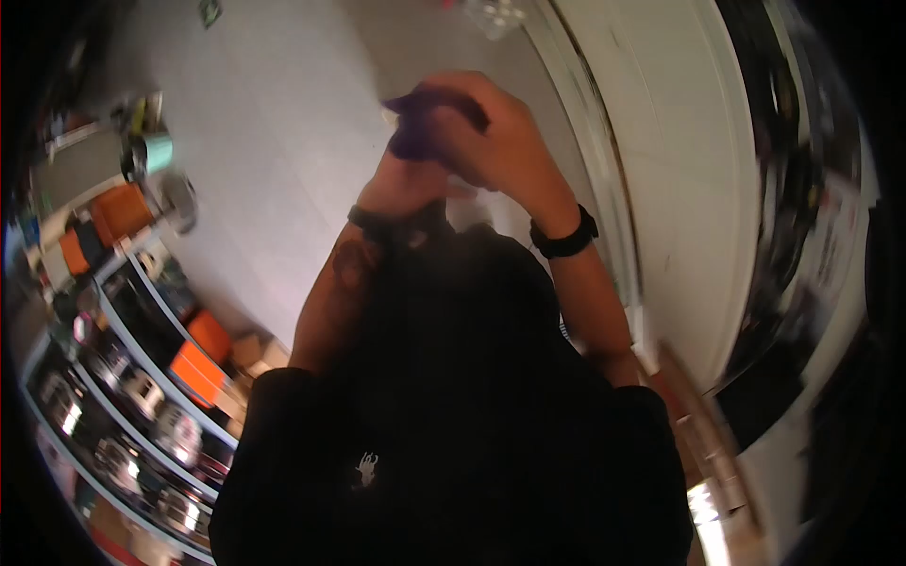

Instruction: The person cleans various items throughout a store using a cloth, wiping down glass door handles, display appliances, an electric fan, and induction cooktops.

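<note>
Fingers of the right hand (505,137) curl round a dark purple item (415,141), pinching it near the tips, as the head view has it. The left hand (406,189) sits just below and beside it, close against the item's underside; motion blur and overlap hide its fingers, so I cannot tell whether they press on it or only steady it. The item looks soft, perhaps cloth, though its shape is too smeared to be sure.

Both hands are raised in front of the torso, with the item between the camera and a pale grey surface (264,141), towards that surface's right edge, where a long white panel (661,189) runs alongside. A clear bag (495,14) lies near the top right corner of the surface, and a shelf (170,349) lines its lower left edge.

The step in hand seems to be working the item between the two hands. As I judge it, the next move calls for a firm right pinch and a clear left hold, so that the item does not slip.
</note>
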`<state>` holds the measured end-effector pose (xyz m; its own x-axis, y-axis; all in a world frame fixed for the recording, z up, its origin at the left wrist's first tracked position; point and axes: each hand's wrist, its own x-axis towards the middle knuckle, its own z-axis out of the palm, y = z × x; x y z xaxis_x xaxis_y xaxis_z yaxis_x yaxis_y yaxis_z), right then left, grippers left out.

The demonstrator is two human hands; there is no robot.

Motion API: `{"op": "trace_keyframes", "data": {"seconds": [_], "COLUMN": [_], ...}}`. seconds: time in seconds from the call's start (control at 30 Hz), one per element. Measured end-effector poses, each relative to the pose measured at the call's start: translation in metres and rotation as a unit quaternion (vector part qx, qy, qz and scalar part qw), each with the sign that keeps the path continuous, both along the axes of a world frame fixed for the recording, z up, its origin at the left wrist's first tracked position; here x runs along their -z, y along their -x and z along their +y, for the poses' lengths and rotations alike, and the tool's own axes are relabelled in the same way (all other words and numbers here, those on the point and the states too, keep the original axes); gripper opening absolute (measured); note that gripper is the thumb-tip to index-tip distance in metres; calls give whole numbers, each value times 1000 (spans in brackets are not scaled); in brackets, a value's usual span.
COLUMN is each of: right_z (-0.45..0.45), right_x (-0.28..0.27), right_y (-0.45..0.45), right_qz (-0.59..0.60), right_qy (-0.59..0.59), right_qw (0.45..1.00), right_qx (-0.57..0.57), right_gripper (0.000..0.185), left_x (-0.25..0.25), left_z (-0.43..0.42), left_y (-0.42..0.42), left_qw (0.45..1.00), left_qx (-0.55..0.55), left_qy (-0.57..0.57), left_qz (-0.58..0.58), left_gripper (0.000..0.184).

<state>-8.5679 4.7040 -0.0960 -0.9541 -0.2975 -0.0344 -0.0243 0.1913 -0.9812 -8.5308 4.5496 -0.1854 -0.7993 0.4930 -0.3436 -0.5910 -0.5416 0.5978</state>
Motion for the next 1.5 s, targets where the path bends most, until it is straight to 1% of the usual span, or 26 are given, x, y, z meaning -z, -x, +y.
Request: {"op": "trace_keyframes", "data": {"seconds": [0.1, 0.17, 0.23, 0.33, 0.37, 0.47, 0.5, 0.53, 0.6, 0.67, 0.73, 0.77, 0.83, 0.87, 0.9, 0.93, 1.0, 1.03, 1.07, 1.13, 1.23, 1.3, 1.37, 1.4, 1.47, 1.5], "right_z": [-46, -73, -91, -135, -156, -179, -192, -200, -221, -247, -278, -293, -322, -339, -353, -363, -385, -395, -406, -426, -470, -503, -533, -542, -564, -577], "right_x": [13, 19, 19, 9, 2, 25, 38, 50, 55, 52, 38, 26, 10, 2, 4, 6, 8, 13, 18, 28, 36, 20, 1, -3, 0, 6], "right_y": [75, 140, 184, 256, 278, 363, 395, 434, 501, 575, 648, 681, 736, 771, 803, 839, 901, 932, 967, 1032, 1118, 1184, 1236, 1263, 1330, 1357], "right_qz": [-6, -8, -49, -118, -60, -100, -133, -149, -205, -217, -201, -221, -236, -233, -204, -218, -255, -264, -257, -253, -263, -273, -294, -273, -223, -146], "right_qy": [-94, -97, -69, 28, 31, 36, 135, 197, 311, 358, 390, 386, 402, 411, 382, 395, 414, 424, 399, 345, 336, 355, 399, 404, 429, 329], "right_qw": [995, 995, 996, 989, 996, 993, 972, 954, 902, 883, 878, 878, 869, 868, 891, 884, 867, 860, 876, 902, 901, 891, 864, 870, 874, 931], "right_qx": [-21, -34, -32, -81, -62, 51, 142, 168, 218, 210, 191, 176, 165, 153, 139, 125, 111, 103, 87, 64, 77, 78, 89, 78, 51, 60], "right_gripper": [41, 50, 60, 67, 63, 55, 45, 44, 44, 42, 44, 41, 40, 39, 39, 39, 41, 41, 40, 37, 26, 22, 21, 22, 25, 29], "left_x": [6, -4, -4, -23, -44, -54, -48, -34, 1, -1, -24, -34, 2, 3, 2, 4, -1, 4, 9, -5, 3, -34, -45, -32, -12, -12], "left_z": [-58, -97, -127, -158, -163, -188, -198, -212, -251, -286, -322, -337, -367, -384, -401, -417, -445, -462, -479, -505, -543, -574, -598, -608, -632, -640], "left_y": [67, 125, 176, 261, 291, 379, 414, 453, 522, 583, 652, 669, 691, 714, 738, 761, 823, 859, 896, 982, 1101, 1184, 1251, 1281, 1340, 1368], "left_qw": [994, 970, 989, 979, 984, 992, 990, 987, 975, 988, 994, 980, 995, 999, 992, 976, 997, 995, 990, 923, 956, 971, 969, 966, 959, 950], "left_qx": [-100, -145, -135, -137, -124, -114, -129, -146, -113, -67, 11, 39, 45, 28, 4, -26, -76, -78, -77, -100, -191, -206, -231, -250, -272, -267], "left_qy": [47, -168, 61, 138, 119, 58, 59, 64, 159, 127, 35, -20, 7, 45, 91, 138, -25, -68, -112, -367, -221, -110, -48, -46, 30, 99], "left_qz": [22, -100, 2, 61, 46, -9, -9, -9, 102, 55, -100, -192, -88, 0, 87, 165, -10, 12, 33, -48, -27, 62, 74, 47, 75, 127], "left_gripper": [42, 36, 35, 31, 31, 32, 32, 32, 35, 36, 37, 38, 38, 39, 40, 40, 43, 40, 38, 38, 45, 44, 43, 41, 38, 39]}}
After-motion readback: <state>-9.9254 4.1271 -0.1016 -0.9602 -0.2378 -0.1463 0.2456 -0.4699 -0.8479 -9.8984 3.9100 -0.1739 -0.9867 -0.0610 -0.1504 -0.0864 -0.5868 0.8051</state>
